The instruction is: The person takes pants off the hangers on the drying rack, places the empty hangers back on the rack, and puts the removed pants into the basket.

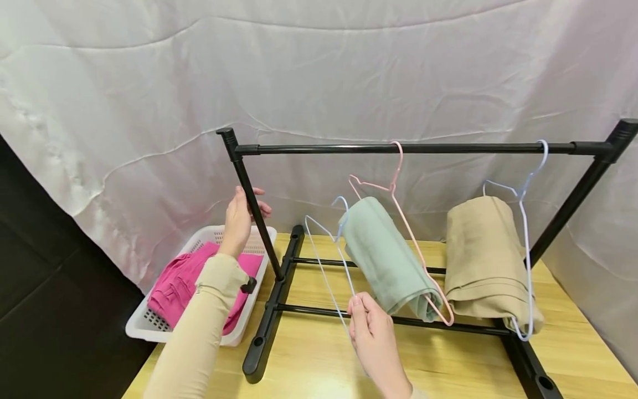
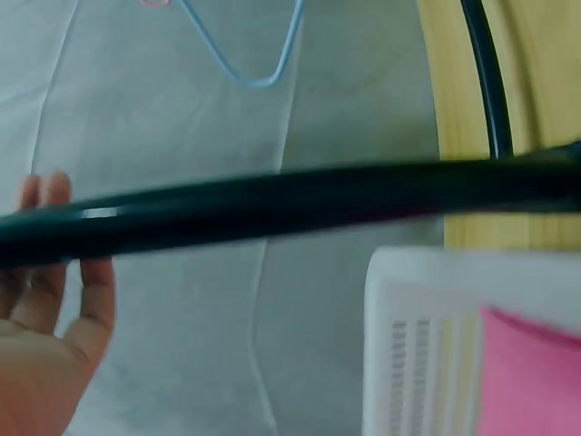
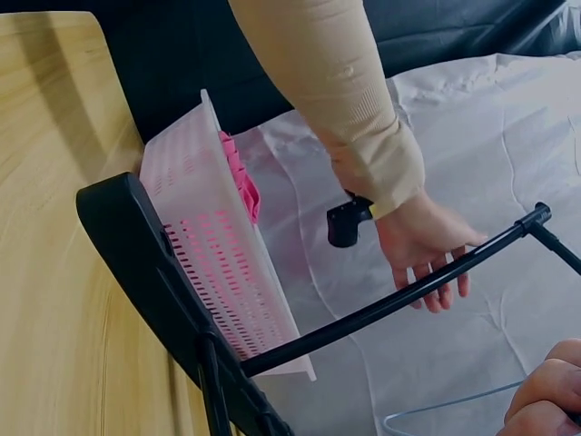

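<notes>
The right hand (image 1: 371, 335) is pinching a light-blue clothes hanger (image 1: 337, 240) between thumb and fingers, left of the folded mint-green garment (image 1: 391, 257). The left hand (image 1: 236, 224) is extending loose, ungripping fingers behind the rack's left upright (image 1: 257, 219); contact appears likely, unconfirmed.

The rack (image 1: 324, 149) stands on the table (image 1: 309, 354), the curtain (image 1: 324, 77) behind it. Just left of it is the basket (image 1: 149, 334), with a garment (image 1: 174, 288) in it. From the bar hang the middle hanger (image 1: 393, 186), bearing one cloth (image 1: 389, 255), and at the far right the right hanger (image 1: 521, 194), bearing another cloth (image 1: 483, 255). Between the left post (image 1: 264, 233) and the middle hanger, a third hanger (image 1: 336, 239) is in the right hand (image 1: 371, 332). The left hand's (image 1: 239, 216) fingers lie behind that post.
</notes>
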Available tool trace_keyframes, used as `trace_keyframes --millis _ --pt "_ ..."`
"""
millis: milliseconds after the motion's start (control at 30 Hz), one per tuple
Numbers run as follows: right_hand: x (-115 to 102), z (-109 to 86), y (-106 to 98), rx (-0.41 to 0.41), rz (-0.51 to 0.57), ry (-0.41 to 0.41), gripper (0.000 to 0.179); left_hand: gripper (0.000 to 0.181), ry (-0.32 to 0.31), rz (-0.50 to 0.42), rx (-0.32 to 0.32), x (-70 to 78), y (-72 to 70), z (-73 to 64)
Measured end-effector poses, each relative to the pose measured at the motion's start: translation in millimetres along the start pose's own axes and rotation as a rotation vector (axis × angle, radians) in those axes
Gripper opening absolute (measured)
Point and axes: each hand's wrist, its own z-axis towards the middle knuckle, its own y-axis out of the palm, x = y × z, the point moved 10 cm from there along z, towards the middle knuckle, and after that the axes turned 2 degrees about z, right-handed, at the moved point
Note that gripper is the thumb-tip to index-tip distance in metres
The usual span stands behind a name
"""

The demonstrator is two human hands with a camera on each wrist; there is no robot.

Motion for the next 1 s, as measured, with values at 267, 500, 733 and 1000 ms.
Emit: trace_keyframes --millis 267,500,733,1000 --pt "3 5.4 -2 0.014 -0.006 0.016 0.031 0.066 -0.019 -0.401 0.077 -17.6 22.5 1.7" --pt "2 12.5 -2 0.013 0.001 0.020 0.031 0.063 0.043 -0.447 0.166 -20.5 23.9 3.9" --pt "-7 20.6 0 0.001 0.011 -0.007 0.031 0.063 0.045 -0.417 0.190 -23.4 26.0 3.9" --pt "-29 34.9 5 -0.020 0.002 -0.081 0.031 0.063 0.041 -0.383 0.253 -26.2 20.9 2.2"
